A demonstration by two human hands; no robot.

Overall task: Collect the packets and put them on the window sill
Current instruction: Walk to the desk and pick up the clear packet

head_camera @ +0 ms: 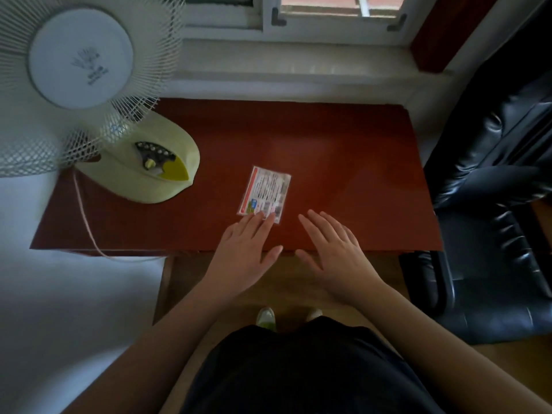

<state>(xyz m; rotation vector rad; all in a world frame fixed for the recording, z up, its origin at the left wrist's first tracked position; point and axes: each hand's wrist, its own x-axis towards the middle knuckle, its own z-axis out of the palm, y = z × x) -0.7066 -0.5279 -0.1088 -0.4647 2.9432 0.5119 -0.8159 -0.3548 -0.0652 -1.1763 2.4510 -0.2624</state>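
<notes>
1. On the far left of the red-brown table [343,150] stands a white table fan [80,58] on a pale yellow base [167,162], its cord [86,216] trailing over the near edge; you need not touch it.
2. Near the middle of the table lies the one packet [265,190] you can see, flat, printed side up and slightly tilted. No others show, and whether more are stacked beneath it cannot be told.
3. Your left hand [248,249] is flat and spread, palm down, its fingertips [259,216] resting on the packet's near edge. It grips nothing yet; it only presses or touches.
4. Your right hand [334,249] is just beside it, also open and flat, fingers extended over bare table right of the packet, holding nothing.
5. You appear to be at the pick-up step: the packet is not yet lifted.
6. Next, you will likely need to slide the packet toward the table edge or lever up a corner, since a thin flat pouch gives little to pinch.
7. Beyond the table's far edge runs the pale window sill [298,58] under the window frame [328,25]; carry the packet forward to it.
8. To the right stands a black leather chair [493,204], well clear of your path.
</notes>
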